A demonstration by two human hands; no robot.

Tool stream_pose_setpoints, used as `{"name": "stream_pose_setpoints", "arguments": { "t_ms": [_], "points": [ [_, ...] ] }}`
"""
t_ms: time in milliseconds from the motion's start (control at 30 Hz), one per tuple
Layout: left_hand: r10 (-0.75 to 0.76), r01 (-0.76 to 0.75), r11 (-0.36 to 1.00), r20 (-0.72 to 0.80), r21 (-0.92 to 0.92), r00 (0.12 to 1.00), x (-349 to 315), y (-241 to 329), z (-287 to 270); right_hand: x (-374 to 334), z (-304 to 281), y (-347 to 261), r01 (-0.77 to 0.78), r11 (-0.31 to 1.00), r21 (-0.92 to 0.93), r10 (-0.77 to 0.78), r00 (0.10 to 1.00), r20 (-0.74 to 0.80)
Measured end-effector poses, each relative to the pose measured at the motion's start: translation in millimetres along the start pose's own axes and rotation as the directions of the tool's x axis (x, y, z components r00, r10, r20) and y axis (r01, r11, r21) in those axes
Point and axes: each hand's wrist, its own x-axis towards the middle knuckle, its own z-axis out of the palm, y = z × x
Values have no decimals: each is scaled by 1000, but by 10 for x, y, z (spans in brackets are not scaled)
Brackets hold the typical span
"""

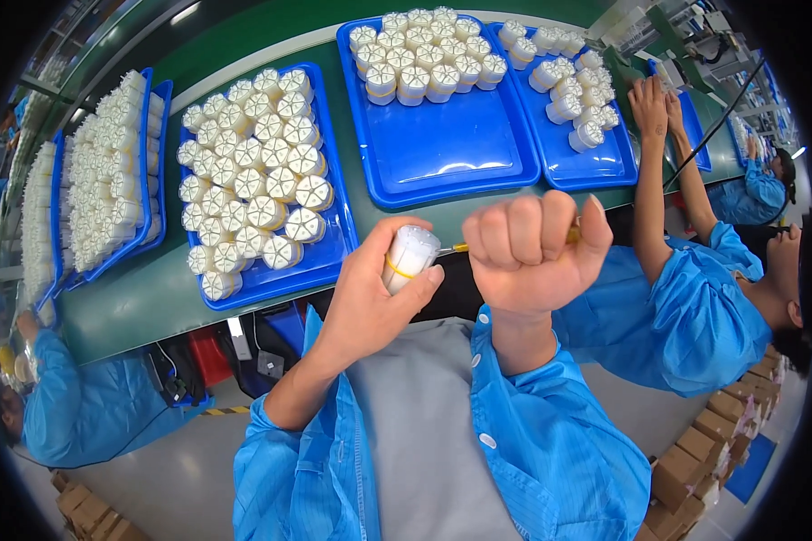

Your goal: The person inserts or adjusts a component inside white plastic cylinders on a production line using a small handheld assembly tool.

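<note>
My left hand (356,302) is closed around a white cylinder (412,257) with a yellow band about it, its ridged end tilted up and to the right. Raised beside it, my right hand (532,248) makes a fist round a screwdriver (461,247); a bit of yellow handle and a thin shaft show. The shaft points left at the cylinder's ridged end; whether the tip touches cannot be made out. Beyond both hands lies a blue tray (442,185) with many similar white cylinders (429,59) grouped at its far end.
A full blue tray (320,248) of white cylinders stands to the left, with stacked trays (158,162) farther left. Another blue tray (604,167) sits at the right. A co-worker's hands (654,108) work beyond it on the green bench (117,311). Another person (81,406) sits far left.
</note>
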Motion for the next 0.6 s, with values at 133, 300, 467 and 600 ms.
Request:
{"name": "stream_pose_setpoints", "arguments": {
  "t_ms": [133,300,467,600],
  "points": [
    [74,-72,997,-67,41,995,7,-59,24,-33,56,59,75,996,-56,-69,993,96],
    [162,-146,977,-101,155,982,11,-52,82,-37,86,119,86,989,-119,-73,991,116],
    [186,-155,956,-110,249,976,9,-26,80,-57,63,142,90,987,-130,-68,984,165],
    [213,-158,919,-119,363,970,38,-54,52,-25,36,169,-32,994,-104,39,997,61]
  ]
}}
